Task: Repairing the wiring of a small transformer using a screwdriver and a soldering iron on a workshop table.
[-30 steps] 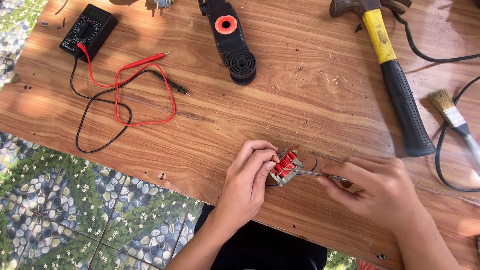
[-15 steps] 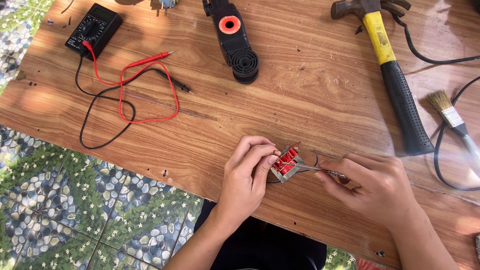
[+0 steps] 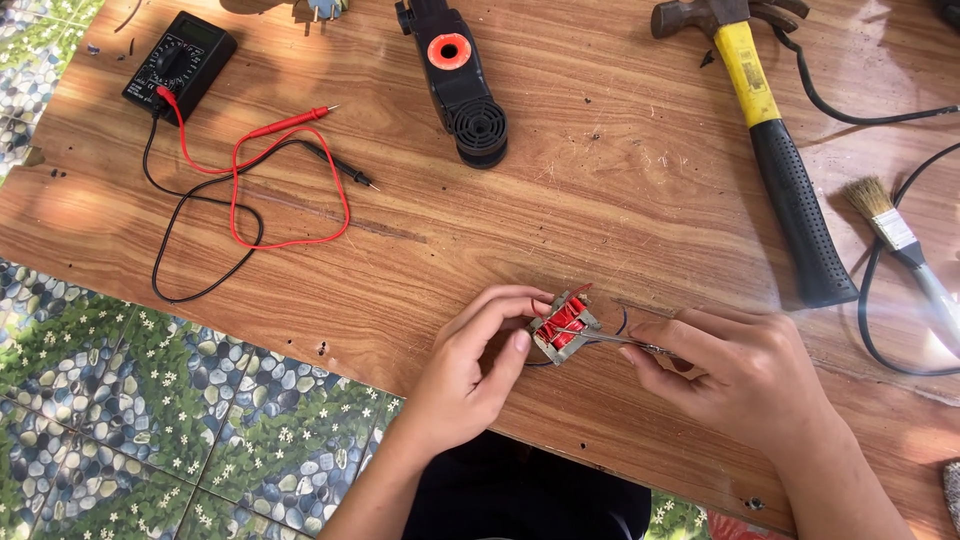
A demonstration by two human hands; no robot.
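My left hand (image 3: 468,372) pinches a small metal-framed coil with red winding (image 3: 563,327) near the front edge of the wooden table (image 3: 560,200). My right hand (image 3: 735,375) grips a thin metal tool (image 3: 620,341), like tweezers or fine pliers, whose tip touches the coil from the right. A thin dark wire (image 3: 622,322) curls out beside the coil. The tool's handle end is hidden inside my fingers.
A black multimeter (image 3: 180,62) with red and black probe leads (image 3: 245,190) lies at the far left. A black device with an orange ring (image 3: 460,75) sits at the top centre. A yellow-and-black hammer (image 3: 775,150), a paintbrush (image 3: 895,235) and a black cable (image 3: 880,330) lie at the right.
Both hands stay on the coil and tool; the fingers shifted only slightly. The view itself has drifted a little.
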